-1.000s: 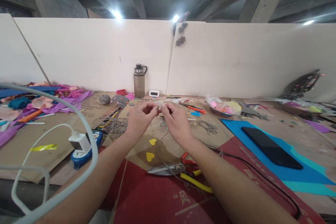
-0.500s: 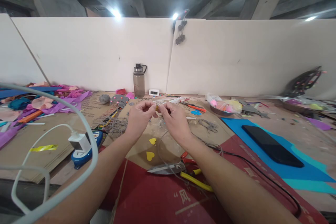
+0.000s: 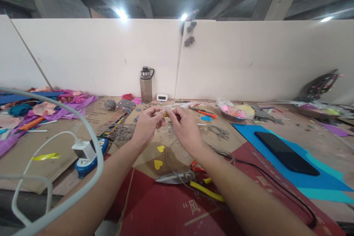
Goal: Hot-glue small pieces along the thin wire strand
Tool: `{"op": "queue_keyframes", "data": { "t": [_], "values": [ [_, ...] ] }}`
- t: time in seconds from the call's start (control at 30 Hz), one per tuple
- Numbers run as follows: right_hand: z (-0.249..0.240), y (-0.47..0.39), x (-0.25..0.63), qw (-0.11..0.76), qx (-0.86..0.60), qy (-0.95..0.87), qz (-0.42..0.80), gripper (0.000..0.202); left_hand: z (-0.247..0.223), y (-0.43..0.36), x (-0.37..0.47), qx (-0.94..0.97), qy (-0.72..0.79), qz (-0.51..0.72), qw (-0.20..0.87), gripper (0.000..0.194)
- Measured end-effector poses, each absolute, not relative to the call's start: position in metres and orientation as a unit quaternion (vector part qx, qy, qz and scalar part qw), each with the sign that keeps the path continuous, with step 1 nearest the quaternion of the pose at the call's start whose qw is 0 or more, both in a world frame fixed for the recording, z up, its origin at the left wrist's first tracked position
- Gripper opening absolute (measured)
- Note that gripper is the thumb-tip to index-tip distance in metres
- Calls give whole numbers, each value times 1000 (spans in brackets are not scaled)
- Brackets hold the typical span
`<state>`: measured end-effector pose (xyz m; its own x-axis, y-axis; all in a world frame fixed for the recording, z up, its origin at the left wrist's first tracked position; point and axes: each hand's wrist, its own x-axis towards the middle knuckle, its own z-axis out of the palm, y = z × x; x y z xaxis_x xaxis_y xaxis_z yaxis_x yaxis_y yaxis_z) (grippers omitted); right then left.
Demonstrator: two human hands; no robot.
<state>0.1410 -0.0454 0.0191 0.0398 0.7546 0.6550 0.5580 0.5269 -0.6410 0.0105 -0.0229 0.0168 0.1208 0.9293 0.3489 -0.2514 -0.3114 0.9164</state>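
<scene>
Left hand [image 3: 148,124]: bare, thumb and index finger drawn to a narrow pinch, remaining fingers curled. Right hand [image 3: 186,127]: bare, thumb and fingers likewise narrowed, tips meeting those of the left.

Small yellow piece [image 3: 165,113]: one, held between the fingertips of both hands, above the cardboard; mostly covered, shape too small to tell.

Flat yellow heart-shaped cut-outs [image 3: 158,165]: two, one behind the other, below and between the wrists, lying on a brown cardboard sheet [image 3: 143,160].

Metal-bladed scissors with red handles [image 3: 177,178]: one pair, nearer the body, blades pointing left, handles partly behind the right forearm. Yellow-handled tool [image 3: 207,192]: just beside the scissors, its head not readable. Both lie at the red-printed cardboard [image 3: 155,210].

Loose grey wire [image 3: 118,132]: tangled, left of the left hand; a smaller grey wire coil [image 3: 219,132] lies right of the right hand.

Flat blue cut-out [image 3: 206,118]: beyond the right hand, near an orange-handled tool [image 3: 207,113].

White digital timer [image 3: 162,97]: behind the hands, near a translucent grey bottle with black cap [image 3: 146,88], upright by the white partition [image 3: 96,55].

Black phone [image 3: 286,153]: far right, flat on a bright blue sheet [image 3: 246,131].
</scene>
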Motion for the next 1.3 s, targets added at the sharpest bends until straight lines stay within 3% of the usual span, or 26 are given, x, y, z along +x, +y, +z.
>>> {"op": "queue_keyframes", "data": {
  "t": [0.17,0.5,0.8,0.93,1.3],
  "values": [
    [18,-46,141,566,-456,-678,111,15,18,-26,14,533,304,588,526,21],
    [15,-41,148,539,-472,-695,60,18,23,-22,3,552,310,537,557,27],
    [14,-43,148,489,-487,-723,-21,18,30,-23,-6,691,360,476,407,24],
    [13,-42,148,477,-492,-727,-30,18,32,-26,-5,704,364,470,389,20],
    [13,-44,147,530,-446,-720,39,5,31,-30,-3,706,398,511,287,20]
  ]
}}
